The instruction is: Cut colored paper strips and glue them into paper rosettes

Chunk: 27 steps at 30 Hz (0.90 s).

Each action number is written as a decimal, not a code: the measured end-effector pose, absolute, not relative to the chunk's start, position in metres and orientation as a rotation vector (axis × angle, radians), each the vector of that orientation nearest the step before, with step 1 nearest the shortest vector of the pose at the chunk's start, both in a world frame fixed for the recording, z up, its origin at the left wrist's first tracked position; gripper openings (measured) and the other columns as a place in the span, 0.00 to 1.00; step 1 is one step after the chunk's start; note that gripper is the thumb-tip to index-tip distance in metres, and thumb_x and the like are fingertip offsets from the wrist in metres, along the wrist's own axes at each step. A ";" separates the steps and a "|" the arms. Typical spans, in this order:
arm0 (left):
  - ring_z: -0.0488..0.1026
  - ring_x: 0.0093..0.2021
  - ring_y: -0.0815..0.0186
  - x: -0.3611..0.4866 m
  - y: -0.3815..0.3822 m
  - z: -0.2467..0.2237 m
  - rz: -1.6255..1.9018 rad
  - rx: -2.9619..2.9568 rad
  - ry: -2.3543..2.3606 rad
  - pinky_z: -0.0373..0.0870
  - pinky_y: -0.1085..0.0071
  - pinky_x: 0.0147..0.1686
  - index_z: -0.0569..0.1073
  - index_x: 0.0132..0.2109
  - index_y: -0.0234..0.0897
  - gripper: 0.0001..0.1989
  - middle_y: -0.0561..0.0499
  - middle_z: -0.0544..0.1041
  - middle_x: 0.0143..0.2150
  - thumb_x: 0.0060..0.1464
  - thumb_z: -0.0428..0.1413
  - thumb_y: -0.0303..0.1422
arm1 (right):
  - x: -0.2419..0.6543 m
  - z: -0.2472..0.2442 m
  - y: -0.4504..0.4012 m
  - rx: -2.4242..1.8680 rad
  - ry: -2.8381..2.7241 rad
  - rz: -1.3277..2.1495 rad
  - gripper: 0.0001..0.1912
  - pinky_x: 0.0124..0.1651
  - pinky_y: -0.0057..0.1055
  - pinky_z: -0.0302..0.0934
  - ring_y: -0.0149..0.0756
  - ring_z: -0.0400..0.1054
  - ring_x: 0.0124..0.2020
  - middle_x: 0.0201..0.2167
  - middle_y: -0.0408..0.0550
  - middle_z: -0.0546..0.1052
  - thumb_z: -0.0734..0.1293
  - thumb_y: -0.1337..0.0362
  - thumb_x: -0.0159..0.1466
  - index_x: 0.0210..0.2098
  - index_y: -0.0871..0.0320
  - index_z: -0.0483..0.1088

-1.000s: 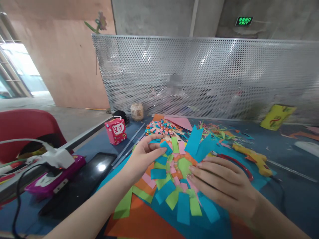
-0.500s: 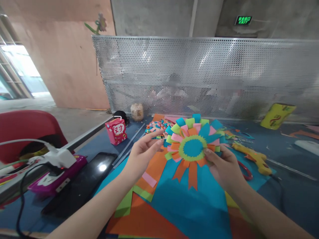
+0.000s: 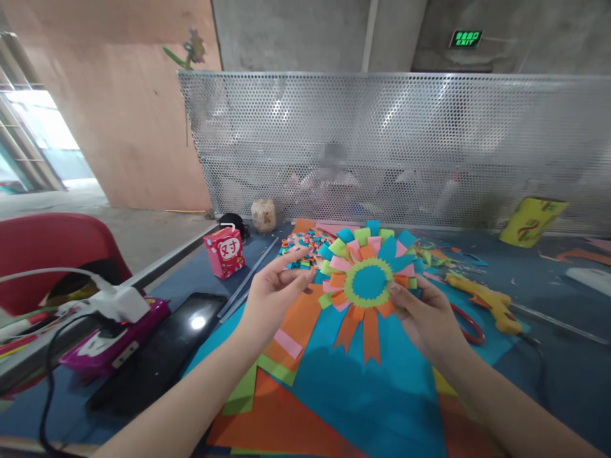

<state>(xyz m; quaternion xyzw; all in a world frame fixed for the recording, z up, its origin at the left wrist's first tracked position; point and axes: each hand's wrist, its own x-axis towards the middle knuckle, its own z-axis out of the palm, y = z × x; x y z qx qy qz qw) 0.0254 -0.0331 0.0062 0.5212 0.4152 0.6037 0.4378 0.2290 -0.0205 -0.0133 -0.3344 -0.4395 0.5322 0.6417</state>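
Observation:
A layered rosette (image 3: 368,282) made of looped strips in blue, green, pink and orange is held up over the sheets. Its middle is a blue disc with a scalloped green ring, and two orange tails hang below. My right hand (image 3: 422,312) pinches the rosette at its right side, thumb on the front and fingers behind. Just left of it is my left hand (image 3: 281,283), fingers apart and empty, not touching the rosette. Under both hands lie a blue sheet (image 3: 363,394) and orange sheets (image 3: 277,420). A pink strip (image 3: 287,343) rests on the orange one.
A pile of small coloured pieces (image 3: 308,242) lies behind my left hand. At right are a yellow glue gun (image 3: 482,299), red-handled scissors (image 3: 470,327) and a yellow can (image 3: 531,221). To the left are a phone (image 3: 157,356), a purple power strip (image 3: 114,340) and a pink drink carton (image 3: 224,252).
The rosette has turned slightly and shifted a little in my right hand. My left hand stays almost where it was, its fingers a little differently bent.

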 end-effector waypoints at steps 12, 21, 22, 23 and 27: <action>0.73 0.31 0.66 0.029 -0.031 0.003 1.378 1.244 1.010 0.68 0.72 0.29 0.68 0.50 0.35 0.25 0.50 0.77 0.29 0.42 0.62 0.34 | 0.229 -0.015 -0.018 -0.788 -0.801 1.304 0.12 0.27 0.16 0.66 0.23 0.68 0.22 0.20 0.38 0.75 0.77 0.64 0.37 0.21 0.55 0.73; 0.71 0.28 0.70 0.029 -0.029 0.000 1.441 1.271 1.004 0.65 0.75 0.29 0.69 0.46 0.35 0.22 0.54 0.75 0.26 0.42 0.61 0.32 | 0.231 -0.013 -0.017 -0.735 -0.815 1.321 0.12 0.26 0.16 0.65 0.23 0.68 0.22 0.21 0.38 0.75 0.77 0.65 0.39 0.22 0.56 0.73; 0.71 0.28 0.70 0.028 -0.028 -0.002 1.473 1.257 1.011 0.65 0.75 0.28 0.69 0.44 0.35 0.20 0.54 0.75 0.26 0.42 0.61 0.32 | 0.231 -0.013 -0.017 -0.743 -0.810 1.323 0.12 0.26 0.17 0.65 0.23 0.68 0.22 0.21 0.38 0.76 0.77 0.65 0.39 0.23 0.56 0.73; 0.70 0.28 0.70 0.028 -0.026 -0.003 1.508 1.230 1.021 0.65 0.75 0.27 0.70 0.42 0.35 0.18 0.54 0.75 0.26 0.41 0.61 0.32 | 0.231 -0.012 -0.017 -0.754 -0.800 1.323 0.13 0.26 0.18 0.65 0.24 0.68 0.23 0.21 0.38 0.76 0.77 0.65 0.38 0.23 0.56 0.73; 0.69 0.27 0.70 0.025 -0.021 -0.003 1.681 1.011 1.004 0.65 0.75 0.26 0.70 0.36 0.35 0.12 0.55 0.72 0.25 0.39 0.59 0.29 | 0.232 -0.010 -0.015 -0.771 -0.784 1.325 0.15 0.25 0.20 0.65 0.26 0.68 0.23 0.21 0.39 0.75 0.77 0.64 0.36 0.23 0.56 0.72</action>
